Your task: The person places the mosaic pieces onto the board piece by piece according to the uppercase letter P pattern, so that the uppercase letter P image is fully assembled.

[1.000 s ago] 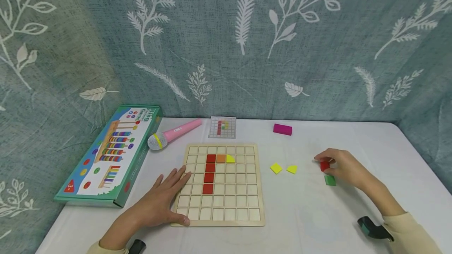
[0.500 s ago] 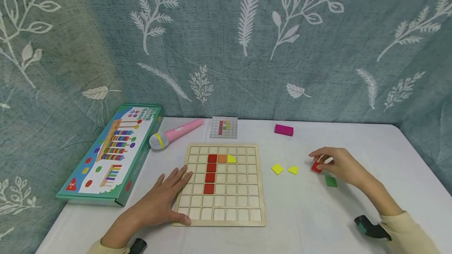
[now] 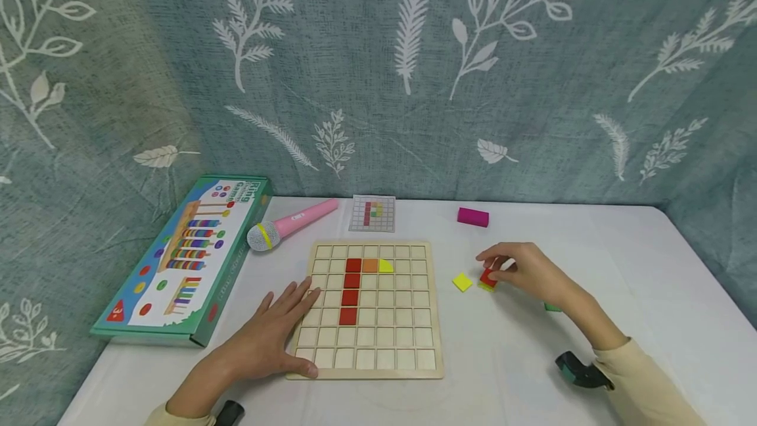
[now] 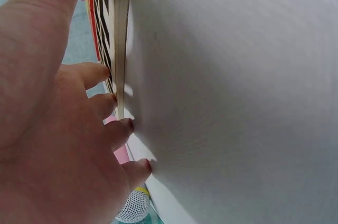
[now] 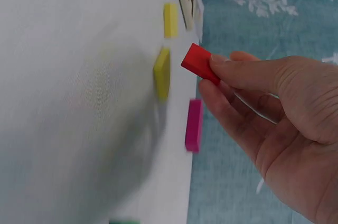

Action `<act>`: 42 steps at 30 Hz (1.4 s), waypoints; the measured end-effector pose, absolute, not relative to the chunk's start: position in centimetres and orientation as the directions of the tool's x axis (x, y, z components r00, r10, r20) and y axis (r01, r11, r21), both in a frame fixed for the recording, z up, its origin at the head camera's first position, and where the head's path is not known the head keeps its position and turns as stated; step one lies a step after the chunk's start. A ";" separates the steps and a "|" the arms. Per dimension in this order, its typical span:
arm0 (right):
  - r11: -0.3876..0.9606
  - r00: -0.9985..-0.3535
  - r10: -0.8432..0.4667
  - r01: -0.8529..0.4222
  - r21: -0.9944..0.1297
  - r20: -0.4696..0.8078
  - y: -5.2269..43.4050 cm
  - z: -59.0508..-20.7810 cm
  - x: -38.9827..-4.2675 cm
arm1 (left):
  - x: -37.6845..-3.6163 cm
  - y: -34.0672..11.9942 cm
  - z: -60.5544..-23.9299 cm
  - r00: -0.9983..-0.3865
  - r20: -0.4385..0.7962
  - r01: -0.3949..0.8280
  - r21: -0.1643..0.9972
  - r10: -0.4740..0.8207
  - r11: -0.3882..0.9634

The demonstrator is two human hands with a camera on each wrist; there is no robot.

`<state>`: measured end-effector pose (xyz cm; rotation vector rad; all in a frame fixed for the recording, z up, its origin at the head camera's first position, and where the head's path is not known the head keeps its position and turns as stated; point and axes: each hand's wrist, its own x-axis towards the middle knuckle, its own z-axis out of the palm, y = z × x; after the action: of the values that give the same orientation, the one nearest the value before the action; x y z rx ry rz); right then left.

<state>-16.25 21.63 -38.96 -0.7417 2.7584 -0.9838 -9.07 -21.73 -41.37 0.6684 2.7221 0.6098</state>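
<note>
My right hand (image 3: 529, 273) pinches a red square block (image 5: 198, 63) between thumb and fingers. In the right wrist view it is held above the white table, and in the head view it overlaps a yellow rounded block (image 3: 487, 286). Just left of that lies a yellow square block (image 3: 462, 282). My left hand (image 3: 272, 334) rests with spread fingers on the left edge of the wooden grid board (image 3: 437, 321). In the board's cells sit a column of several red squares (image 3: 350, 297), an orange square (image 3: 370, 265) and a yellow rounded block (image 3: 386, 266).
A pattern card (image 3: 372, 213) lies behind the board, with a pink microphone (image 3: 304, 217) left of it. The green game box (image 3: 183, 261) stands at the left. A magenta block (image 3: 473, 217) is at the back; a green block (image 3: 552, 307) is partly hidden under the right forearm.
My right hand has lifted the red block from beside the green one and carried it left, over the yellow rounded block. My left hand has stayed on the board.
</note>
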 end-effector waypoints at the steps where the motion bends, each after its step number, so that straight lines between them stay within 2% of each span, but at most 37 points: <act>1: 0.658 -0.866 -0.498 -0.416 -0.627 0.052 21.2 -39.0 -16.3 | -9.1 -21.8 -41.4 -0.857 -0.157 0.376 0.459 0.490 0.805; 7: 0.577 -0.801 -0.592 -0.497 -0.647 0.087 18.1 -39.3 -16.8 | -9.0 -21.9 -41.5 -0.861 -0.158 0.366 0.466 0.483 0.805; 16: 0.535 -0.735 -0.676 -0.538 -0.651 0.051 14.0 -39.7 -16.7 | -9.0 -21.9 -41.6 -0.858 -0.133 0.394 0.451 0.496 0.801; 30: 0.483 -0.679 -0.734 -0.552 -0.680 0.030 8.8 -39.8 -16.0 | -9.0 -21.9 -41.8 -0.856 -0.133 0.394 0.459 0.500 0.796; 42: 0.404 -0.586 -0.809 -0.615 -0.677 0.049 4.0 -39.9 -15.0 | -9.1 -22.0 -41.9 -0.855 -0.136 0.398 0.445 0.500 0.802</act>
<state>-14.98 4.05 -39.92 -1.2434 2.3778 -0.9629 -9.11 -22.02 -41.89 0.6955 2.7436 0.5978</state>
